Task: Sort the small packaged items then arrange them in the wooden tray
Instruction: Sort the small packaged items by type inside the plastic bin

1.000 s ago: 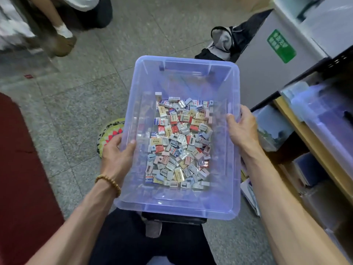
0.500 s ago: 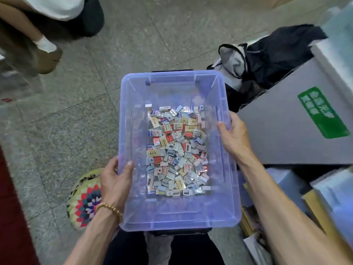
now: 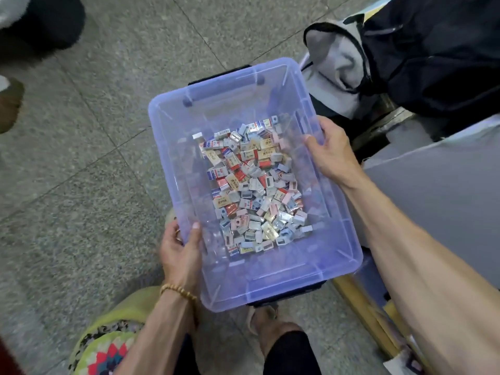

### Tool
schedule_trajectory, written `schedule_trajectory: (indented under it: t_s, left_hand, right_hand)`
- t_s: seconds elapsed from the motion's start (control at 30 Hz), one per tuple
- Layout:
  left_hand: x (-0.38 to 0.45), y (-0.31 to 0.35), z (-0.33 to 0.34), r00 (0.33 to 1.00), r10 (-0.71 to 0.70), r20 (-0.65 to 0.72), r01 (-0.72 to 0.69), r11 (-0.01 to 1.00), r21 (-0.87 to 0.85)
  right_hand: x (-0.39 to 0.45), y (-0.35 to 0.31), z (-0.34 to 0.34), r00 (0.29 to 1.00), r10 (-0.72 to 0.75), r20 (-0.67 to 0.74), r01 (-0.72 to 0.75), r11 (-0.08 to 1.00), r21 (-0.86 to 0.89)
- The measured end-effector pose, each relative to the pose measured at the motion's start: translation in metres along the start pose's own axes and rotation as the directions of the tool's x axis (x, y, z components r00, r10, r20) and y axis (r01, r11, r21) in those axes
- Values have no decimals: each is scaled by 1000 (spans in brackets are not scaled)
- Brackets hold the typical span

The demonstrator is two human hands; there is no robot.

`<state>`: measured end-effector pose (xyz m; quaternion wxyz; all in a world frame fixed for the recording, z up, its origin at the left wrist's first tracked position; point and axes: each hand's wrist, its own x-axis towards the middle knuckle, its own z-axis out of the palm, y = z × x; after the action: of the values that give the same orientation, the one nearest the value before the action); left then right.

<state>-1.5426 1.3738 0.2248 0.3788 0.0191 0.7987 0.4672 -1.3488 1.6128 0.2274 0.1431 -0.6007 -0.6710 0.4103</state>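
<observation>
— What are we standing over?

— A grey speckled stone floor (image 3: 89, 163) cut by thin tile seams. A black and grey jacket (image 3: 400, 63) is heaped at the top right, a grey cabinet side (image 3: 438, 201) runs down the right edge, and a crocheted cushion (image 3: 108, 345) in yellow-green with red and blue lies at the bottom left. Someone else's shoe (image 3: 9, 104) shows at the left edge.

— And our hands?

— Both grip the clear purple plastic bin (image 3: 338, 266). Our left hand (image 3: 180, 255) curls round the rim of its left wall near the near corner, thumb inside. Our right hand (image 3: 331, 151) clasps the right wall's rim further along, fingers hooked over the edge.

— Where are the small packaged items (image 3: 253, 190)?

— Heaped loose on the bin's floor, toward the right wall and the middle; the strips by the far and near walls are bare.

— What differs from half a second ago?

— The bin now sits turned clockwise, its far end toward the jacket. The green label on the cabinet has left our view, and the cushion has slid lower.
</observation>
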Motion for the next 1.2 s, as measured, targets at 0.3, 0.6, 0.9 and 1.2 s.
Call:
schedule_trajectory:
  t_s: [0.3,0.6,0.9,1.2]
  left_hand:
    - [63,-25,25,965,-178,192,131,963,236]
    - [82,18,6,887,-77,455,-218,799,561]
    - [126,88,13,121,-25,992,-990,-77,119]
    - [172,98,55,-193,-336,922,-918,-270,-291]
  right_hand:
    - [33,37,46,969,230,-89,-236,970,-59]
    - [2,28,65,858,356,-370,-386,922,-9]
    - [-171,13,144,271,738,-618,-645,616,453]
    - [-168,20,176,125,835,-535,-472,524,709]
